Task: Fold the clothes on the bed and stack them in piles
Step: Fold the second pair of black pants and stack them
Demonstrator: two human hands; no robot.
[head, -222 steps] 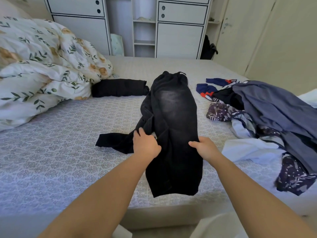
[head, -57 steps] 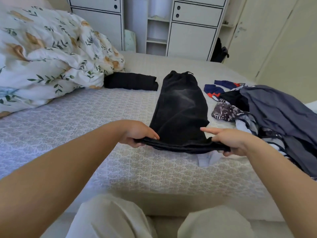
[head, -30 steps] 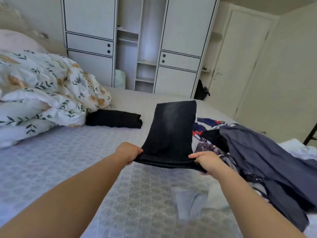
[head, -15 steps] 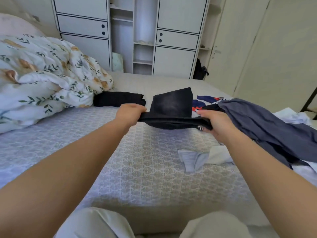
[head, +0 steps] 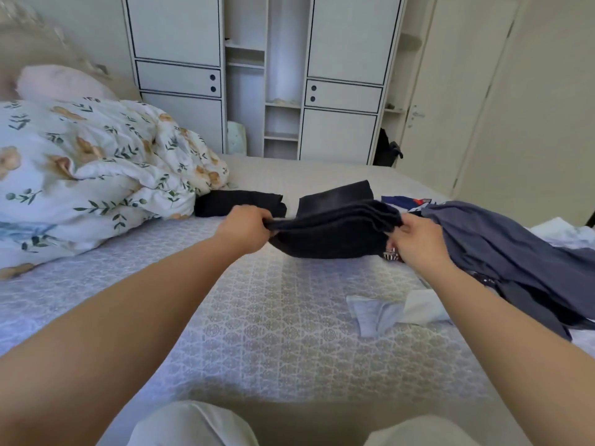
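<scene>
Black denim, folded into a thick wad: the jeans (head: 335,226) hang between both hands just above the bed (head: 289,333), mid-mattress, far side. Left hand (head: 246,228) has fingers curled round the wad's left end; right hand (head: 415,239) pinches the right end, thumb on top. No brand, label or writing legible anywhere; a red/white patch on the navy garment (head: 404,201) behind is too small to read.

Around: a folded black item (head: 238,202) lies flat just left of the jeans, beside the floral duvet (head: 90,175) heaped at the bed's left w/ a pink pillow (head: 61,83) behind it. Right side: unfolded pile topped by a slate-blue garment (head: 515,252), touching the right hand; a bit of patterned fabric (head: 391,255) shows under that hand. A pale blue/white piece (head: 383,312) lies crumpled nearer the bed's edge. White wardrobe (head: 257,75) w/ black trim stands past the bed, door (head: 450,107) to its right. The person's light-trousered knees (head: 193,426) at the bottom edge.

Vs 0.5 s ago: the jeans sag lower in the middle and show more stacked layers, less of the far flap sticking up; both hands keep their grip at the same ends. Vs 7.4 s ago: the jeans lay full length on the bed, now doubled over several times.
</scene>
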